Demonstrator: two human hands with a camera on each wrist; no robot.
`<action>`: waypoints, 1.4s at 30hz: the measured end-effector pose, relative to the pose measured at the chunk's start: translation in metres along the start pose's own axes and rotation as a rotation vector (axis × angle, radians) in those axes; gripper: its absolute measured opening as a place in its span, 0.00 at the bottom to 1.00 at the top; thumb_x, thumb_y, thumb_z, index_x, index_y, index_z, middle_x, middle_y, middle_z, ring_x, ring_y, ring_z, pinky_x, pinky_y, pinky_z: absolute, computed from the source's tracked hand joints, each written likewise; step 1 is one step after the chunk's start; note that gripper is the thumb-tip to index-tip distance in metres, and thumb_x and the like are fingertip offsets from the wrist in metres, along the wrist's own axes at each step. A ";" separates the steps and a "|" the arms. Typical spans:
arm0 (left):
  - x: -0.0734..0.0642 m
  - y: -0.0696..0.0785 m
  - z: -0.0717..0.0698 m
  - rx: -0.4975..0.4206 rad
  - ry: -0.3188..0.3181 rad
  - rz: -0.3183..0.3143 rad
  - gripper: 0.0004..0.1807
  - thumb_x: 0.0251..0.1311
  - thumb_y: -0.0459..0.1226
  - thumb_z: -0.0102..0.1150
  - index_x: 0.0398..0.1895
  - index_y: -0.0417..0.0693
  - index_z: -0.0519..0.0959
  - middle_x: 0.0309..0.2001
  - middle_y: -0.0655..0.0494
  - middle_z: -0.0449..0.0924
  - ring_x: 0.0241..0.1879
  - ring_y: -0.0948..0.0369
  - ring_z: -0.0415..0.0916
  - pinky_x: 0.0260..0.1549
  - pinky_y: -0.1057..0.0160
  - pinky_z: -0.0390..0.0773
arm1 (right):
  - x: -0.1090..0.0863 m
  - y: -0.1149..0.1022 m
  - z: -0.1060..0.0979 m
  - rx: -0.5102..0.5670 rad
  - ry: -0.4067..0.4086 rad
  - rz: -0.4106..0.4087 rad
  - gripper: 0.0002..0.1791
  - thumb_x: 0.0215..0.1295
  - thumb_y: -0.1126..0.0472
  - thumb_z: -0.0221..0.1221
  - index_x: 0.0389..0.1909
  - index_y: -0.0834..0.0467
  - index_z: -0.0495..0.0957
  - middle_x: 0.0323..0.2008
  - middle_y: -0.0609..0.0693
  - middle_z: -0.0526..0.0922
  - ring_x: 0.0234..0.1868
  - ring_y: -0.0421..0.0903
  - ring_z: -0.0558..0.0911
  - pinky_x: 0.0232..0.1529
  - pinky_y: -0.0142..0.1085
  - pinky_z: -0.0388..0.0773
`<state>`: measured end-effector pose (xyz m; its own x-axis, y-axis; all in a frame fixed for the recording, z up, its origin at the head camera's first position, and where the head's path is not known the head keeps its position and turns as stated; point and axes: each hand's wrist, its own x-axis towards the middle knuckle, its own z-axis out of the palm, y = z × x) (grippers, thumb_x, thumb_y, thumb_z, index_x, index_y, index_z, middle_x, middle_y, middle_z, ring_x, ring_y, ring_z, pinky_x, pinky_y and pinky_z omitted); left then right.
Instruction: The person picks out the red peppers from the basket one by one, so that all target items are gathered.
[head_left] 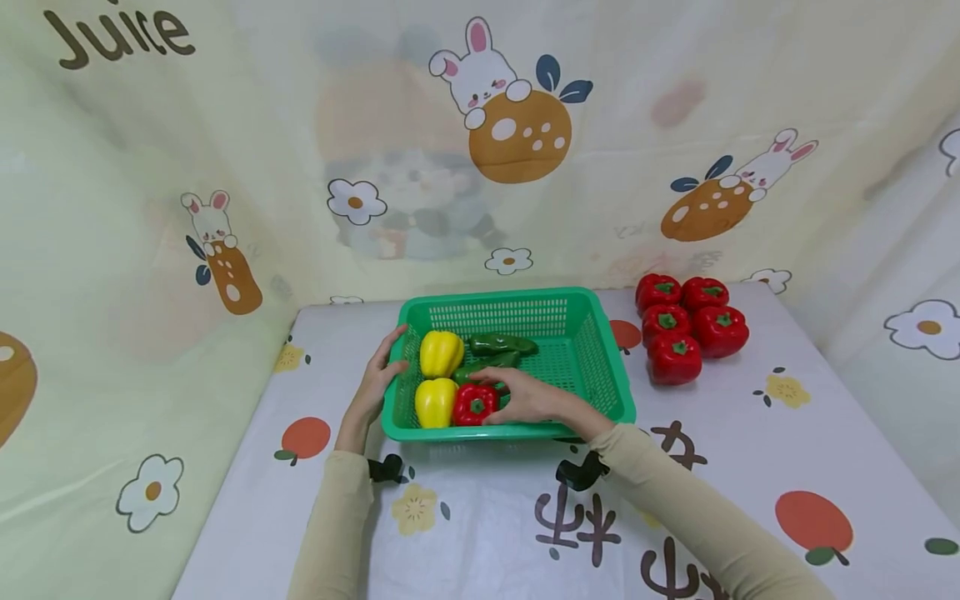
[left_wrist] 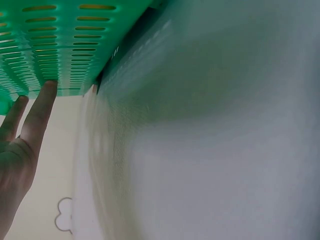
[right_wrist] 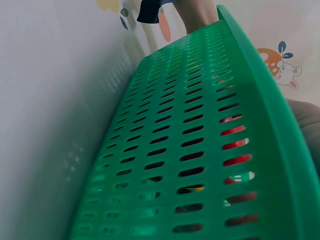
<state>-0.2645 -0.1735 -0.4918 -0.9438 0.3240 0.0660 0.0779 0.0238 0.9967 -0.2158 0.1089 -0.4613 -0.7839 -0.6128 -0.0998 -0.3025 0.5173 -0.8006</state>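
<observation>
A green plastic basket (head_left: 577,362) stands on the table, with two yellow bell peppers (head_left: 441,354) along its left side and two long dark green peppers (head_left: 501,344) beside them. My left hand (head_left: 372,385) holds the basket's left side, thumb over the rim; in the left wrist view its fingers (left_wrist: 40,115) lie against the slotted outer wall. Inside the basket's front, my right hand (head_left: 525,395) grips a red bell pepper (head_left: 474,405) next to the nearer yellow one. The right wrist view shows mostly the front wall (right_wrist: 165,135), with red visible through its slots.
Several red bell peppers (head_left: 675,358) stand grouped on the table to the right of the basket. A printed cloth (head_left: 480,517) covers the table, and printed sheets (head_left: 615,217) hang behind and at both sides.
</observation>
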 end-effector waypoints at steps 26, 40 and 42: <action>0.000 0.002 0.002 0.014 0.015 0.000 0.35 0.68 0.26 0.44 0.78 0.44 0.52 0.78 0.45 0.43 0.71 0.42 0.49 0.66 0.38 0.53 | -0.022 0.009 -0.022 0.106 0.235 0.009 0.36 0.59 0.51 0.68 0.67 0.56 0.69 0.57 0.56 0.76 0.53 0.56 0.76 0.45 0.41 0.81; 0.000 0.002 0.002 0.019 0.020 -0.013 0.35 0.67 0.26 0.44 0.78 0.46 0.52 0.78 0.44 0.44 0.71 0.42 0.50 0.66 0.40 0.54 | -0.053 0.024 -0.054 0.100 0.381 0.061 0.37 0.58 0.48 0.68 0.68 0.55 0.69 0.57 0.58 0.77 0.50 0.58 0.79 0.39 0.42 0.82; 0.000 0.002 0.003 0.022 0.021 -0.017 0.35 0.67 0.26 0.44 0.78 0.46 0.52 0.78 0.44 0.44 0.72 0.42 0.50 0.66 0.39 0.54 | -0.058 0.026 -0.058 0.105 0.405 0.059 0.37 0.59 0.48 0.68 0.68 0.55 0.69 0.57 0.58 0.77 0.49 0.58 0.79 0.39 0.43 0.82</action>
<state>-0.2633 -0.1709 -0.4900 -0.9516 0.3030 0.0505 0.0689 0.0503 0.9964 -0.2097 0.1925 -0.4421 -0.9545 -0.2884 0.0764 -0.2101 0.4678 -0.8585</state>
